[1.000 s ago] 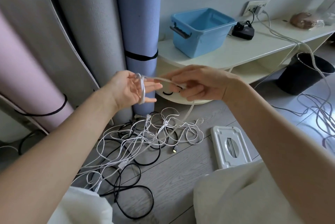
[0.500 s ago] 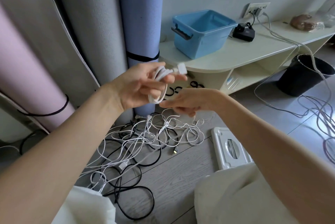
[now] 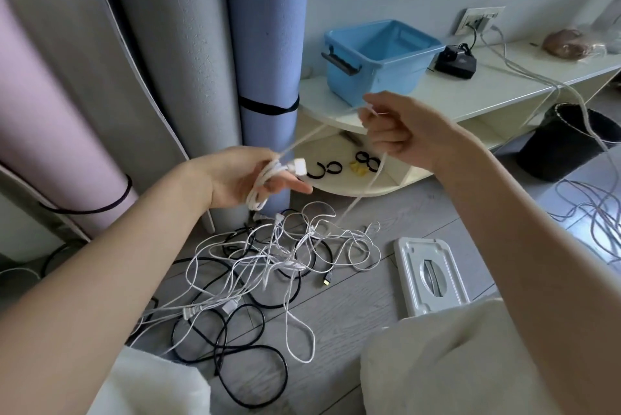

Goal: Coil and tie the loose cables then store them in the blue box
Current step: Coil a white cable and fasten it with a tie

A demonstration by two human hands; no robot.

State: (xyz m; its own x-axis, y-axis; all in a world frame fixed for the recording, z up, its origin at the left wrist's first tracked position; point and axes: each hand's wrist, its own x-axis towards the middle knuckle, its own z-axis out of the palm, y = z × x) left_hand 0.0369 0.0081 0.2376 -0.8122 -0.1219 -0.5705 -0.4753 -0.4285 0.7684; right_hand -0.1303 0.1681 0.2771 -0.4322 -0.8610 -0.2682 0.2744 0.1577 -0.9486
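White and black loose cables point(image 3: 268, 266) tangle on the floor, one white cable point(image 3: 265, 179) coiled around the left hand point(image 3: 245, 179) and gripped farther along by the right hand point(image 3: 400, 132), its fingertips hidden, before the blue box point(image 3: 379, 58).

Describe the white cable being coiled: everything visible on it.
The white cable is thin, smooth and plastic-looking. A few loops sit in the left hand, gripped by the fingers, with a white rectangular plug jutting out past the fingers. From the loops a taut run rises to the right hand, which grips it in a fist. Below that fist it drops, blurred, to the cable tangle on the floor. Its far end is lost there.
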